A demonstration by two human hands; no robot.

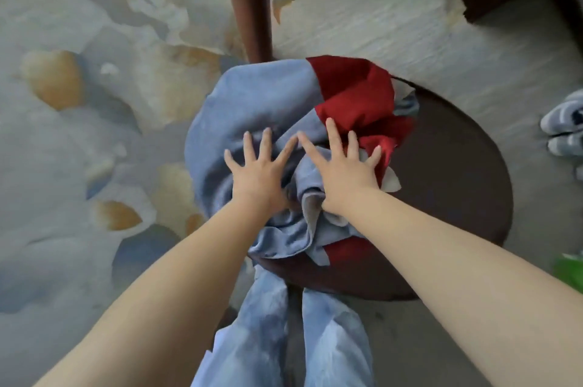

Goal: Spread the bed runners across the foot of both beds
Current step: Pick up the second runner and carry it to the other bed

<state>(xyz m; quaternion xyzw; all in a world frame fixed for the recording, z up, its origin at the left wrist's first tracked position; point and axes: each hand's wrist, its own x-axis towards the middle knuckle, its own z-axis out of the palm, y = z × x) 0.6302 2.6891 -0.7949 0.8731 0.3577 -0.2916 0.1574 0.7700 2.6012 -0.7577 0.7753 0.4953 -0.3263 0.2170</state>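
Forearms reached down over jeans-clad legs (284, 333). Left hand (257, 173) lay flat, fingers splayed, palm down on blue fold of bed runners (252, 109); nothing clamped. Right hand (344, 170) just beside it, also splayed, pressing where blue met red section, not gripping. Runners were bundled, crumpled on round dark stool (457, 184) under both palms, part hanging off edge left of left hand. No bed in view. Judgement: gather whole bundle, find edges before lifting, keep ends off carpet (79, 134).
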